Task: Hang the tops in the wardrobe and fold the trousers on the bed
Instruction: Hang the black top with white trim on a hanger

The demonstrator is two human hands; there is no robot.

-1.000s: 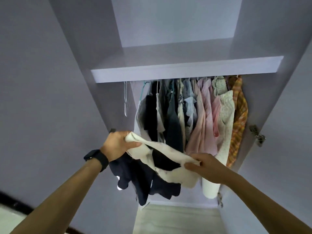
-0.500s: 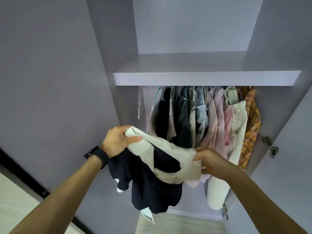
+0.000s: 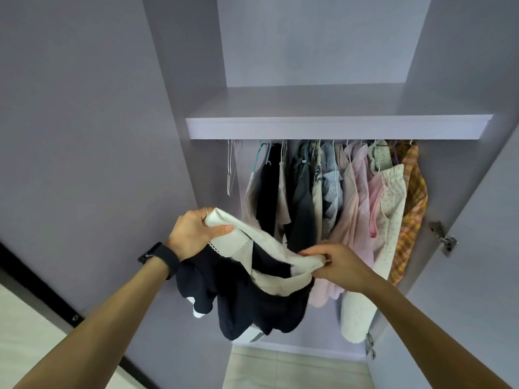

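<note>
I hold a dark navy top with a cream collar (image 3: 247, 299) in front of the open wardrobe. My left hand (image 3: 193, 234) grips one end of the cream collar, thumb on top. My right hand (image 3: 337, 265) pinches the other end of the collar, lower and to the right. The navy body of the top hangs down between my arms. Behind it, several hung clothes (image 3: 351, 197) fill the rail. Empty white hangers (image 3: 230, 167) dangle at the rail's left end.
A pale shelf (image 3: 337, 127) spans the wardrobe above the rail. The open wardrobe door (image 3: 84, 136) stands on the left, and a second door with metal hinges (image 3: 443, 238) on the right. Tiled floor (image 3: 295, 369) shows below.
The view has dropped and drawn nearer to the wardrobe. My right hand has slid along the collar and now holds it bunched; the left hand keeps its grip.
</note>
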